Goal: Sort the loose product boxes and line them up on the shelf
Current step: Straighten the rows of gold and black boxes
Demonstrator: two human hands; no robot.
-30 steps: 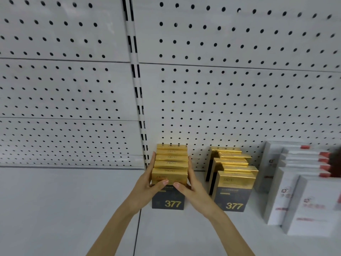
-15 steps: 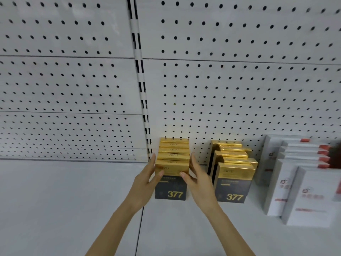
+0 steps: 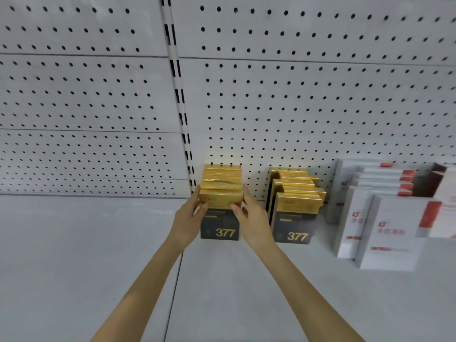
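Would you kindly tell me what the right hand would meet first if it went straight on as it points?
Probably the pegboard back panel: the right hand lies along the right side of the gold box row, fingers pointing rearward; depth is unclear.

**A pale shelf with three groups of boxes**

The pale shelf (image 3: pixel 74 267) has a thin seam (image 3: pixel 170 322) that runs toward 6 o'clock. Near the centre a first file of gold-and-black boxes (image 3: pixel 220 227) stands upright, and the front one is marked 377. At its 3 o'clock, a little apart, a second file (image 3: pixel 294 218) stands less evenly. Further toward 3 o'clock, white boxes with red marks (image 3: pixel 389 233) stand close together.
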